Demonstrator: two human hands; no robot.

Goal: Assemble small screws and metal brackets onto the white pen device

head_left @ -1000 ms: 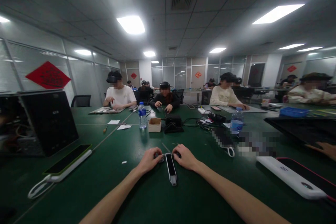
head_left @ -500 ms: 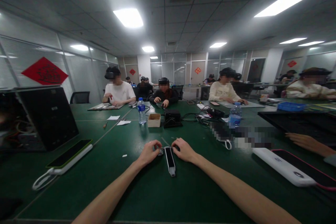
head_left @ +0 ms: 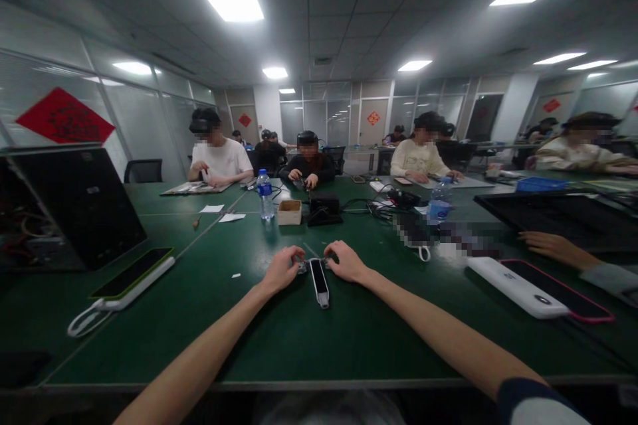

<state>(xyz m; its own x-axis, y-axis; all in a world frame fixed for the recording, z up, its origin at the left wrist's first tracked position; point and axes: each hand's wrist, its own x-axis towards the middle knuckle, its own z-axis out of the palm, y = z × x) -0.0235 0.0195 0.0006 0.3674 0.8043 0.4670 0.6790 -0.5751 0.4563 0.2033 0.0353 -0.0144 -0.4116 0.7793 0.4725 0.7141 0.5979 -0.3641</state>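
Observation:
A slim white device with a long black screen [head_left: 318, 282] lies flat on the green table, between my two hands. At its left side my left hand [head_left: 285, 267] is closed, with curled fingers over a small shiny greyish piece [head_left: 302, 269] that is too small to name. Just off the device's upper right edge, my right hand [head_left: 345, 261] bends its fingers and thumb together near the tabletop. Whatever sits at those fingertips is too small to make out. Neither hand visibly grips the white device.
A cardboard box [head_left: 290, 213], a black stand [head_left: 323, 208] and a water bottle [head_left: 266, 195] stand beyond my hands. At left are a black computer case [head_left: 84, 202] and a green-edged phone [head_left: 133, 272]. A white power bank [head_left: 516, 287] and a co-worker's hand [head_left: 555, 247] are at right.
The view has tipped downward, so the scene sits higher and the table's near edge shows. My hands keep nearly the same places beside the white device.

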